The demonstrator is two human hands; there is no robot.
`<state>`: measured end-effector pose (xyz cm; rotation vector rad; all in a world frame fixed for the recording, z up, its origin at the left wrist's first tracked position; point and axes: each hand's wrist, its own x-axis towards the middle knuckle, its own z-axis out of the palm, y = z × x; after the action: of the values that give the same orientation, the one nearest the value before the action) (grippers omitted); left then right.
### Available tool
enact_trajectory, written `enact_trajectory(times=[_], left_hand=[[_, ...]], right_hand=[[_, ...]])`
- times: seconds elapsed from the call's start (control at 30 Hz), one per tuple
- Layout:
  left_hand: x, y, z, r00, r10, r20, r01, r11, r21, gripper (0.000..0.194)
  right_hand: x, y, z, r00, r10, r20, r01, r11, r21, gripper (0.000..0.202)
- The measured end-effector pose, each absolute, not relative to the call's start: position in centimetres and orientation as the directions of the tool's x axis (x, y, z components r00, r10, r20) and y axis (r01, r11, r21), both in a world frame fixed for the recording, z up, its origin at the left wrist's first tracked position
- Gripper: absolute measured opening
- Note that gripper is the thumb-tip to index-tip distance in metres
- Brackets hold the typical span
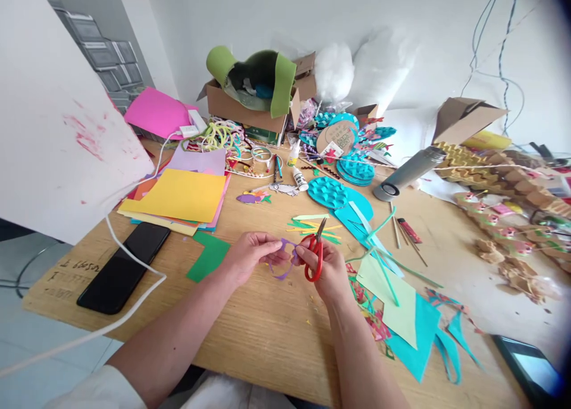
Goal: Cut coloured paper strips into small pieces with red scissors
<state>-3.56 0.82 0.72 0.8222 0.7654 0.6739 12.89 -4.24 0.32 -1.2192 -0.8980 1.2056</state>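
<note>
Over the front middle of the table, my left hand [251,255] pinches one side of a thin purple paper cutout [281,273]. The cutout is a looping strip with open gaps in it. My right hand [330,269] has its thumb and finger on the cutout's other side. Red-handled scissors [314,257] rest in that same hand, blades pointing up and away from me; the blades look closed. Beyond my hands lie green and yellow paper strips [303,227]. A purple paper fish [250,198] with coloured fins lies farther back. Left of my left hand is a green paper piece [209,255].
A black phone [122,269] and a white cable [134,255] lie left, near stacked coloured paper [187,195]. To the right are paper scraps [401,326], a grey thermos [408,174] and turquoise foam ovals [328,193]. A glue bottle [300,179] stands behind; a box [250,107] is against the wall.
</note>
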Motion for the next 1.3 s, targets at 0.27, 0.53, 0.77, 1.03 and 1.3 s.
enact_trajectory(times=[0.27,0.53,0.77,1.03,1.3], left_hand=[[-3.6,0.7,0.7,0.621,0.733,-0.277,-0.162,0.466,0.870,0.020],[-3.7,0.5,0.7,0.616,0.741,-0.266,-0.145,0.439,0.887,0.022],[-3.7,0.5,0.5,0.584,0.779,-0.228,-0.149,0.379,0.913,0.025],[-4.0,0.6,0.5,0.587,0.784,-0.200,-0.232,0.400,0.887,0.025],[-4.1,0.5,0.9,0.689,0.685,-0.237,-0.147,0.452,0.880,0.028]], right_hand=[[12.9,-4.3,0.6,0.186,0.973,-0.134,-0.311,-0.071,-0.948,0.024],[12.9,-4.4,0.4,0.163,0.982,-0.099,-0.309,-0.044,-0.950,0.019],[12.9,-4.5,0.3,0.138,0.987,-0.078,-0.279,-0.037,-0.960,0.018],[13.0,-4.7,0.3,0.102,0.990,-0.094,-0.319,-0.057,-0.946,0.021],[13.2,-5.2,1.3,-0.171,0.969,-0.181,-0.222,-0.216,-0.951,0.021]])
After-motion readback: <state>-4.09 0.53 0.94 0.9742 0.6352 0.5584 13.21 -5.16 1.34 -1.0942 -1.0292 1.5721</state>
